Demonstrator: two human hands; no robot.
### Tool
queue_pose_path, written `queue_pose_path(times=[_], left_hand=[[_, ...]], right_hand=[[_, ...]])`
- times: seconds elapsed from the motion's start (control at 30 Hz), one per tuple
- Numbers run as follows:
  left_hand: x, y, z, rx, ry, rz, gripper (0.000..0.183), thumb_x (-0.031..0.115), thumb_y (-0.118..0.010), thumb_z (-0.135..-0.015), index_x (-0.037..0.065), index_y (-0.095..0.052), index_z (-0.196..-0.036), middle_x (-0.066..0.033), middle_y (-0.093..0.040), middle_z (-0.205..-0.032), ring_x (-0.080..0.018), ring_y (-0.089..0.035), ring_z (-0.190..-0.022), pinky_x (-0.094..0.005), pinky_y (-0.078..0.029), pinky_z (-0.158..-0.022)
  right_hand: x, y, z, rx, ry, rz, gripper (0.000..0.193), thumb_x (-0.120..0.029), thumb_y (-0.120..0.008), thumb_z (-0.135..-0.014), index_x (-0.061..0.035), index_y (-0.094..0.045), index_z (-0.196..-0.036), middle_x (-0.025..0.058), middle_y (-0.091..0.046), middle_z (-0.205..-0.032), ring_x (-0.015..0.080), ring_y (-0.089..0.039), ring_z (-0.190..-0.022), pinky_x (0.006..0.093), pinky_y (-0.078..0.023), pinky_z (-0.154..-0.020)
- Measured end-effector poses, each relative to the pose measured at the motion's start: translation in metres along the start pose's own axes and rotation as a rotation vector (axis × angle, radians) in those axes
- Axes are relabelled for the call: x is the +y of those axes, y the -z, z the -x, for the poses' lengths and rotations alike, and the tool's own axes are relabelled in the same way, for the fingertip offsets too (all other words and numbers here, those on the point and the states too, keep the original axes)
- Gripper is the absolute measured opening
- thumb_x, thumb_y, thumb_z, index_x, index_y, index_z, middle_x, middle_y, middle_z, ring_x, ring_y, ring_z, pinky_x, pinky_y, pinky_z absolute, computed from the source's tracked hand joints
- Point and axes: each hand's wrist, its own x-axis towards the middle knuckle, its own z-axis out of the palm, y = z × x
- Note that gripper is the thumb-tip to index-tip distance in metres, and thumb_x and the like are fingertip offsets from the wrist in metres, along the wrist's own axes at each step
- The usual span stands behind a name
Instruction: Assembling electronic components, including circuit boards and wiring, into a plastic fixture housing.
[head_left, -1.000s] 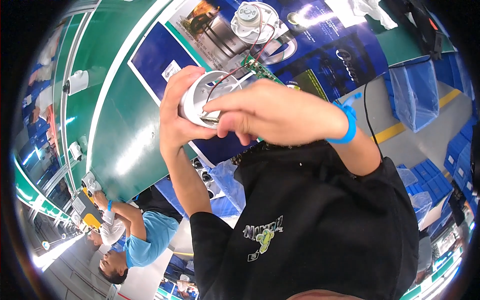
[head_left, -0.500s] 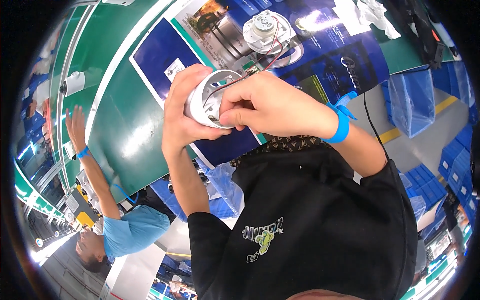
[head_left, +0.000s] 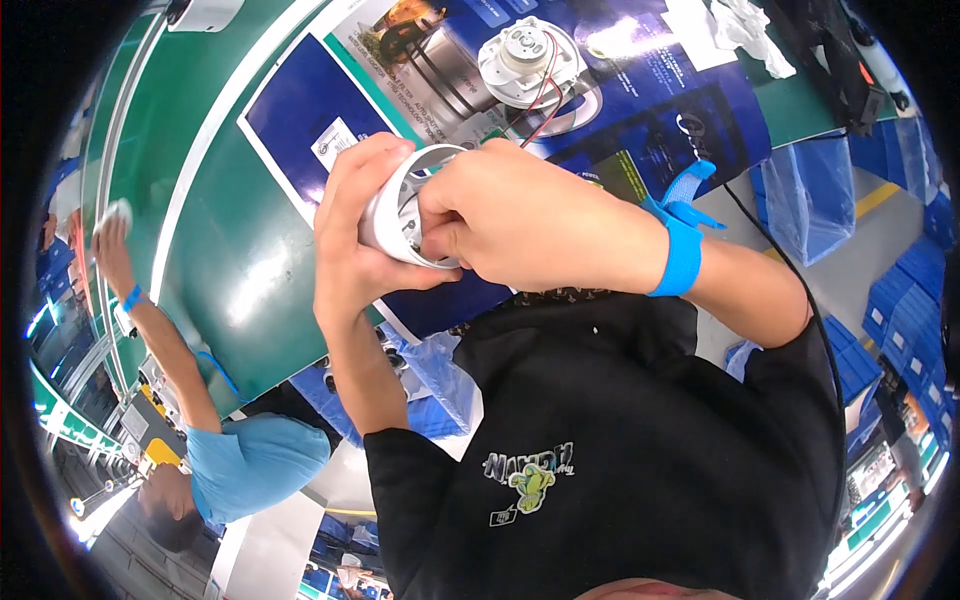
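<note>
My left hand (head_left: 343,235) is wrapped around a white cylindrical housing (head_left: 384,222), tilted with its open end toward my right hand. The fingers of my right hand (head_left: 505,215) are pinched together and reach into that opening. What they grip, if anything, is hidden inside. Some dark wire and small fittings show within the housing. Beyond my hands, a white round part with a motor-like centre (head_left: 528,58) lies on a printed blue sheet (head_left: 640,110). Red and dark wires run from it toward my right hand.
A green work table (head_left: 245,260) carries the sheet, with crumpled white paper (head_left: 745,35) at the far right. At left, a co-worker in a blue shirt (head_left: 255,465) stretches an arm over the line. Clear plastic-lined blue bins (head_left: 810,200) stand right, and another (head_left: 435,385) below the table edge.
My hands and the housing have shifted slightly left, and my right hand covers more of the opening. The co-worker's hand has moved left and now touches or holds something white.
</note>
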Motion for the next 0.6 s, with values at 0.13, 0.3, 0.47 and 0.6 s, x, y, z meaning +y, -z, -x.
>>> queue_pose_path(times=[0.13, 0.3, 0.47, 0.6], left_hand=[[0.003, 0.000, -0.003, -0.011, 0.006, -0.032, 0.095, 0.023, -0.092, -0.036, 0.009, -0.053, -0.122, -0.0167, -0.057, -0.117, -0.0319, -0.059, -0.103, -0.0394, -0.050, -0.083], [0.015, -0.006, -0.007, -0.061, 0.031, -0.135, 0.090, 0.024, -0.091, -0.039, 0.010, -0.055, -0.121, -0.0150, -0.056, -0.116, -0.0311, -0.060, -0.099, -0.0387, -0.050, -0.080], [0.020, -0.006, -0.019, -0.102, 0.030, -0.154, 0.086, 0.026, -0.090, -0.042, 0.009, -0.057, -0.119, -0.0143, -0.057, -0.116, -0.0306, -0.060, -0.100, -0.0373, -0.050, -0.082], [0.015, -0.003, -0.017, -0.113, 0.048, -0.149, 0.088, 0.030, -0.090, -0.041, 0.006, -0.055, -0.119, -0.0161, -0.058, -0.116, -0.0322, -0.059, -0.105, -0.0391, -0.048, -0.087]], right_hand=[[0.000, 0.001, -0.002, 0.007, 0.011, 0.030, 0.012, -0.004, -0.060, -0.078, 0.0033, -0.064, -0.070, 0.0171, -0.064, -0.065, 0.0305, -0.065, -0.064, 0.0365, -0.050, -0.062], [0.017, 0.010, 0.010, -0.015, -0.015, -0.007, 0.011, -0.009, -0.066, -0.076, 0.0020, -0.065, -0.076, 0.0129, -0.063, -0.064, 0.0218, -0.063, -0.058, 0.0317, -0.048, -0.057], [0.064, -0.006, 0.076, 0.595, -0.228, -0.028, 0.024, -0.010, -0.076, -0.076, 0.0003, -0.061, -0.091, 0.0035, -0.059, -0.062, 0.0094, -0.053, -0.055, 0.0248, -0.044, -0.051], [0.069, -0.013, 0.072, 0.615, -0.070, 0.275, 0.042, -0.021, -0.079, -0.071, 0.0005, -0.059, -0.101, 0.0125, -0.057, -0.084, 0.0239, -0.058, -0.068, 0.0336, -0.047, -0.063]])
